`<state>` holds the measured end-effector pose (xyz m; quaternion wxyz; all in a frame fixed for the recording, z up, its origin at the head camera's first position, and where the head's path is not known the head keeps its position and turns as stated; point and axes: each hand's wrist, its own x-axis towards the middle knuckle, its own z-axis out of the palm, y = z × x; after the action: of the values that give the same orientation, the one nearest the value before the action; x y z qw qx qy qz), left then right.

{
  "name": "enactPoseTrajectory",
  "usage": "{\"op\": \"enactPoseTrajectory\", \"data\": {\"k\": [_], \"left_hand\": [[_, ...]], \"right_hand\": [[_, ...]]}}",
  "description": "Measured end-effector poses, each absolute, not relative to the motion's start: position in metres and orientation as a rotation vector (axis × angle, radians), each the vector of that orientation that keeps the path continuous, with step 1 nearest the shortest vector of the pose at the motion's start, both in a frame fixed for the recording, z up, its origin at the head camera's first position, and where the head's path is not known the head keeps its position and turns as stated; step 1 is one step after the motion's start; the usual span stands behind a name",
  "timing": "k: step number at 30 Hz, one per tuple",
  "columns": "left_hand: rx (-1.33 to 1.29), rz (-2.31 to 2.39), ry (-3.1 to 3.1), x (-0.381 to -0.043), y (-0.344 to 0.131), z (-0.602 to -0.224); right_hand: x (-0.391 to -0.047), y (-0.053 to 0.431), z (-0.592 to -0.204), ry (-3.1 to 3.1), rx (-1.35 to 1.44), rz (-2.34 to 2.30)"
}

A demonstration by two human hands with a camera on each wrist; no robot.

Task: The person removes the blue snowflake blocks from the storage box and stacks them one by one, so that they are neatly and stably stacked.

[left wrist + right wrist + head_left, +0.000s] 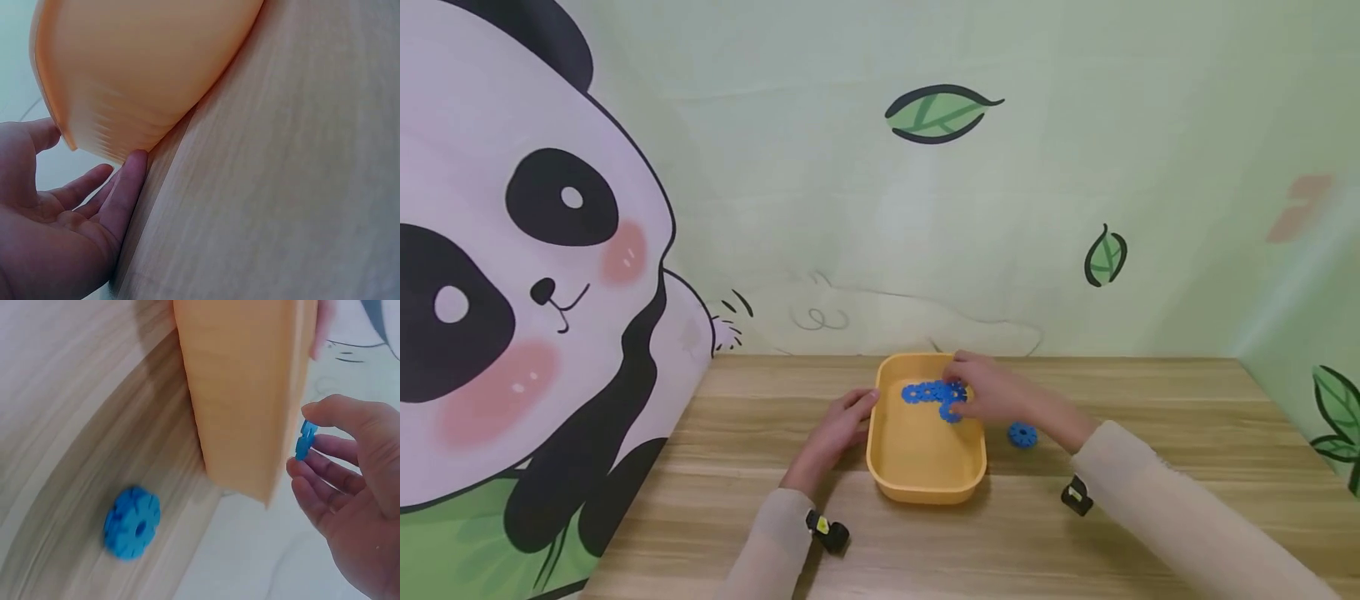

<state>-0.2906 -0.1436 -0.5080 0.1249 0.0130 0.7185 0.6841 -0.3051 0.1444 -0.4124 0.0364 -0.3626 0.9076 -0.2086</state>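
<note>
A yellow plastic tray (925, 467) stands on the wooden table, with a joined row of blue notched snowflake discs (930, 392) at its far end. Reaching over the tray's right rim, my right hand (992, 390) pinches a blue snowflake disc (305, 440) between thumb and fingers. My left hand (844, 423) is at the tray's left side. In the left wrist view its thumb touches the rim and its loosely extended fingers (128, 194) lie along the outer wall, low by the table.
To the right of the tray, beneath my right forearm, lies a small stack of blue discs (1022, 434). Behind the table (1165, 417) rises a pale green wall cloth (820, 167) printed with a panda and leaves.
</note>
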Motion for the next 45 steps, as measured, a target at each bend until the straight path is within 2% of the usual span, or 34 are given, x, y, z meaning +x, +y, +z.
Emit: {"op": "enactPoseTrajectory", "data": {"k": [8, 18, 29, 45], "left_hand": [[0.020, 1.963, 2.125, -0.291, -0.145, -0.508], [0.018, 1.968, 2.115, -0.291, -0.144, -0.507], [-0.006, 1.973, 2.116, -0.292, -0.143, -0.509], [0.014, 1.993, 2.106, -0.293, -0.142, -0.509]], "right_hand": [[-0.293, 0.192, -0.406, 2.867, -1.081, -0.660], [-0.283, 0.238, -0.433, 2.852, -0.975, -0.738], [-0.276, 0.248, -0.465, 2.851, -0.941, -0.726], [-0.280, 0.246, -0.473, 2.880, -1.019, -0.643]]}}
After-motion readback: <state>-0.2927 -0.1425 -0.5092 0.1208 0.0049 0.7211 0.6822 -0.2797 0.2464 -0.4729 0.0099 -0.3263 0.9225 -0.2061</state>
